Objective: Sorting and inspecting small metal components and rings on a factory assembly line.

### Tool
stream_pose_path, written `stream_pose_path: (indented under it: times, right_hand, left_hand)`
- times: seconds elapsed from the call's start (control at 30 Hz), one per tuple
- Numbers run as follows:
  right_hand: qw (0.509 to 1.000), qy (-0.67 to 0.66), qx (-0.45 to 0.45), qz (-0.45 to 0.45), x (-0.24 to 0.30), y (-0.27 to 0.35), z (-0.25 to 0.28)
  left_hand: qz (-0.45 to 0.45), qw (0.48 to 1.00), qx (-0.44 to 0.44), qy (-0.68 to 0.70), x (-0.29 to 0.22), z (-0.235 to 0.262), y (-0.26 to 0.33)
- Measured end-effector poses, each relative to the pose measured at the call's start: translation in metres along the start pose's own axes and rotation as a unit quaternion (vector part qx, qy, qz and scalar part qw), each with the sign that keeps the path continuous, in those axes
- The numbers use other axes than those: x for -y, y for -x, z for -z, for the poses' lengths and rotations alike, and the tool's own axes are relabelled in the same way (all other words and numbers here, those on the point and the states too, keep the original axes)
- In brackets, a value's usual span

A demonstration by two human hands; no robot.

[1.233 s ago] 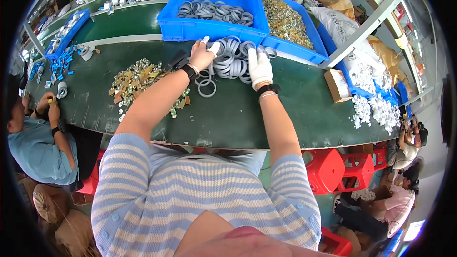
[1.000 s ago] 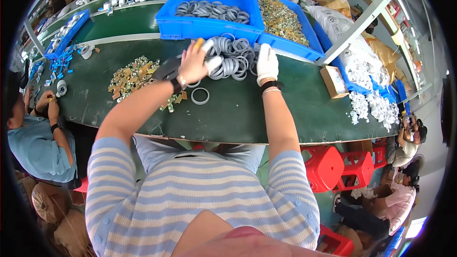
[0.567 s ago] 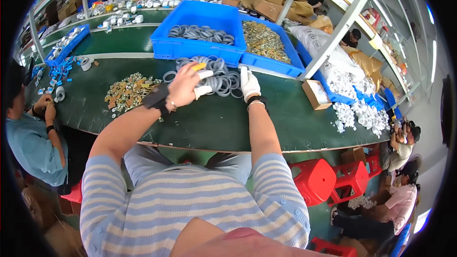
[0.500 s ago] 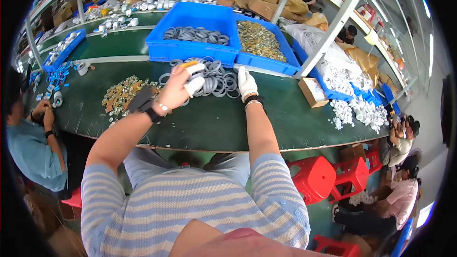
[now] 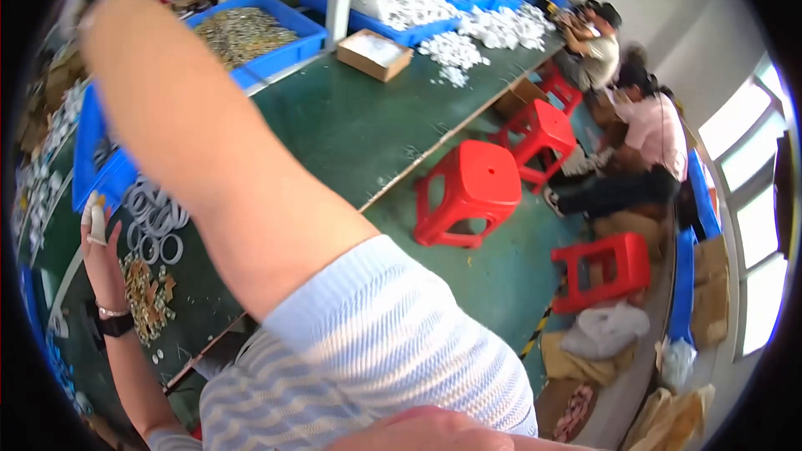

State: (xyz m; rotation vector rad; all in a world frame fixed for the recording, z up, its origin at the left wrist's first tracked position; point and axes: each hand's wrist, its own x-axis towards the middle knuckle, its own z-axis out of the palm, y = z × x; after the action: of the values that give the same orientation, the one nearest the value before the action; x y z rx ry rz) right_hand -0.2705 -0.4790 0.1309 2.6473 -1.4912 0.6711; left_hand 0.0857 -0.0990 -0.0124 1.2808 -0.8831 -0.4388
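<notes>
Right arm (image 5: 196,117) raised | gray rings (image 5: 156,217) heaped | nearest flat, hole upward

So the right forearm (image 5: 200,134) is basically photobombing everything lol, cutting diagonally from lower middle to the upper left, pretty blurry. It comes out of a blue-and-white striped sleeve (image 5: 351,284), elbow looks pretty straight. The right wrist (image 5: 115,2) sits way up by the dark rim, and the right hand past it can't be made out, so no clue what that grip's doing. Left hand (image 5: 102,259) is low on the left, fingers (image 5: 96,221) pointing up, loosely stretched, pale covers on some. Black band (image 5: 115,326) on that wrist, left forearm (image 5: 134,376) rising from the bottom edge.
</notes>
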Motion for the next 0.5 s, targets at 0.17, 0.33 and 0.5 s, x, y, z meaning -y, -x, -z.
stream_pose_path:
  times: [0.17, 0.33, 0.5]
  right_hand:
    - [0.992, 0.125, 0.01, -0.023, -0.098, 0.071, 0.03]
    - [0.971, 0.238, -0.001, 0.006, -0.19, 0.161, 0.101]
    - [0.954, 0.219, -0.075, 0.191, -0.185, 0.111, 0.091]
  left_hand:
    - [0.023, 0.996, 0.076, -0.041, 0.035, -0.016, -0.018]
    - [0.059, 0.982, 0.135, -0.116, -0.016, -0.041, 0.022]
    - [-0.124, 0.676, 0.43, -0.586, -0.052, -0.087, 0.024]
